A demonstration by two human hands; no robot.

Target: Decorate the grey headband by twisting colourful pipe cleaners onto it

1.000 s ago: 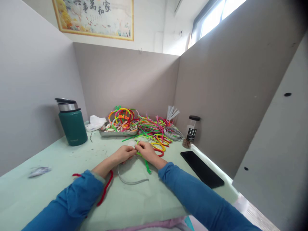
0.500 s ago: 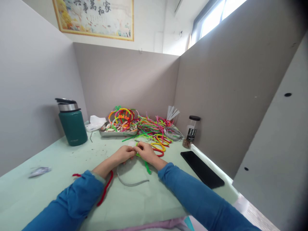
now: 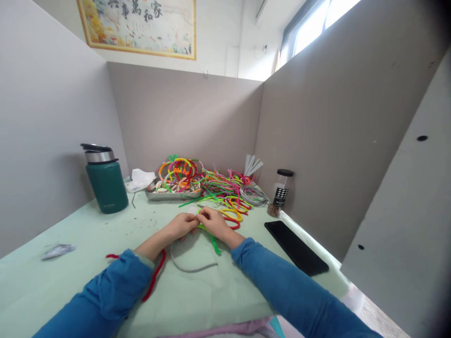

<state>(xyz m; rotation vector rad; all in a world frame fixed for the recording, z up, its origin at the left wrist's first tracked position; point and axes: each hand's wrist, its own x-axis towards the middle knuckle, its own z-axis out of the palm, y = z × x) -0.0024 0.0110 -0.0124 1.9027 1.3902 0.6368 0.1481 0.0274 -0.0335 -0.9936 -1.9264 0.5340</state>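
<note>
My left hand (image 3: 183,225) and my right hand (image 3: 212,221) meet fingertip to fingertip over the middle of the table. Both are closed in a pinch; the small piece between the fingertips is too hidden to name. A green fuzzy stem (image 3: 215,245) hangs below my right hand. From under my left hand a grey cord (image 3: 190,271) curves out over the table. One red fuzzy stem (image 3: 155,277) lies beside my left forearm. Behind my fingers is a whitish round thing (image 3: 192,210).
A metal tray (image 3: 172,196) of small pieces stands behind, beside heaped coloured stems (image 3: 225,183) and coiled grey cord (image 3: 254,195). A green bottle (image 3: 107,185) is left; a jar (image 3: 281,193) and black phone (image 3: 296,247) are right. Grey partitions enclose the table (image 3: 88,263).
My hands stay together in almost the same place. The grey cord's curve has shifted very slightly to the left.
</note>
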